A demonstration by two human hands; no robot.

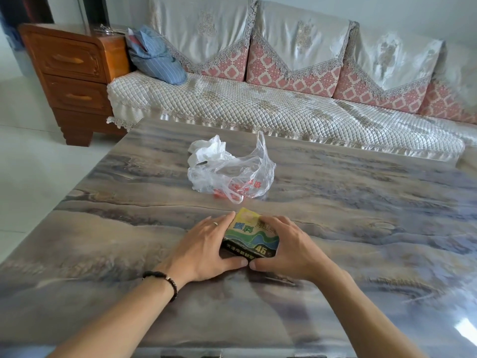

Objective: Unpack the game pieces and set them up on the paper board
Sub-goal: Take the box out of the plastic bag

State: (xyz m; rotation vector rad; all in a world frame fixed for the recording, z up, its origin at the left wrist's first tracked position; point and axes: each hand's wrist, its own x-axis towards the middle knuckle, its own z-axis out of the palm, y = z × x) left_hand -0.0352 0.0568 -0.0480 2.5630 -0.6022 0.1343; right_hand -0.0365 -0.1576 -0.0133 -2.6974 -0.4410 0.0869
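A small game box (251, 235), printed in yellow, green and blue with the number 45, rests on the marbled table (361, 228). My left hand (206, 245) grips its left side, fingers along the far edge and thumb at the near edge. On the box's right side lies my right hand (286, 248), its thumb meeting the left thumb at the front. The box's lid is closed. No paper board or loose game pieces can be seen.
A crumpled clear plastic bag (229, 171) with red print and white paper inside lies on the table behind the box. Beyond the table's far edge stands a sofa (284, 104) with a blue cloth bundle (154, 55). A wooden drawer cabinet (74, 76) stands at the left.
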